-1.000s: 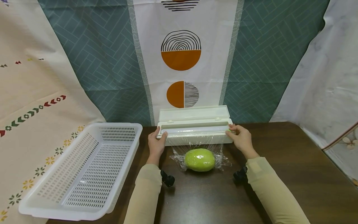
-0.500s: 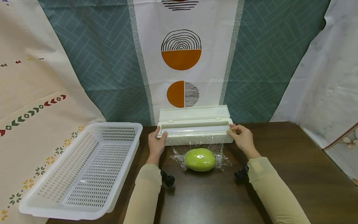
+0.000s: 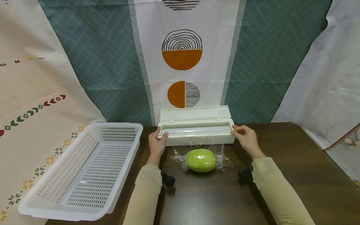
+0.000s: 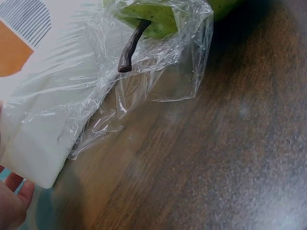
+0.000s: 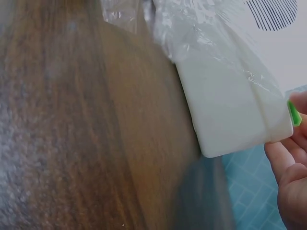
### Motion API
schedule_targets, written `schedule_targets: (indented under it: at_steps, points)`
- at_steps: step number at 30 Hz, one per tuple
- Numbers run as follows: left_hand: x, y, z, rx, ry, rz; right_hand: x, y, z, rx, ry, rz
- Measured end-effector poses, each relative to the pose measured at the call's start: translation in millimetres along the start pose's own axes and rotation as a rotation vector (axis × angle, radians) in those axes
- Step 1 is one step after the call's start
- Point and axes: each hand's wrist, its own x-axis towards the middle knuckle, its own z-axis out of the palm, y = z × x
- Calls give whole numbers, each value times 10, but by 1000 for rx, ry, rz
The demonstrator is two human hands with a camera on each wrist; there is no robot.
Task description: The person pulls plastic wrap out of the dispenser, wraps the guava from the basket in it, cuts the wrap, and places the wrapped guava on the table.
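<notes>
A white cling film dispenser box (image 3: 202,140) stands on the table with its lid (image 3: 195,113) tipped back and a film roll (image 3: 197,130) inside. My left hand (image 3: 157,146) grips the box's left end, thumb at the top front edge. At the right end, my right hand (image 3: 248,139) pinches a small green slide cutter (image 5: 294,114) between thumb and fingers. Clear film (image 4: 100,96) runs from the box's front down to a green pear (image 3: 201,160) lying just before it. Film covers the pear and bunches loosely at both ends; its dark stem (image 4: 133,47) shows in the left wrist view.
To the left, a white perforated plastic basket (image 3: 125,175) stands close to my left forearm. A patterned cloth (image 3: 181,68) hangs right behind the box. The dark wooden table (image 3: 208,200) ends at a rounded corner at the far right.
My right hand has slid slightly to the right with the green slide cutter, reaching the box's right end. My left hand, the box and the pear have stayed in place.
</notes>
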Motion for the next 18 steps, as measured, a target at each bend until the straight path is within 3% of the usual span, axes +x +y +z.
schedule_targets:
  at_steps: [5, 9, 14, 18]
  points:
    - [13, 2, -23, 17, -12, -1, 4, -36, -10, 28, -27, 11]
    - [12, 9, -38, 20, -35, -13, -9, -53, -54, -12, -66, 19]
    - [3, 10, -66, 48, -73, -6, -55, -78, -124, -175, -123, -2]
    - [-19, 36, -77, 47, -85, 23, -71, -128, -125, -352, -212, -130]
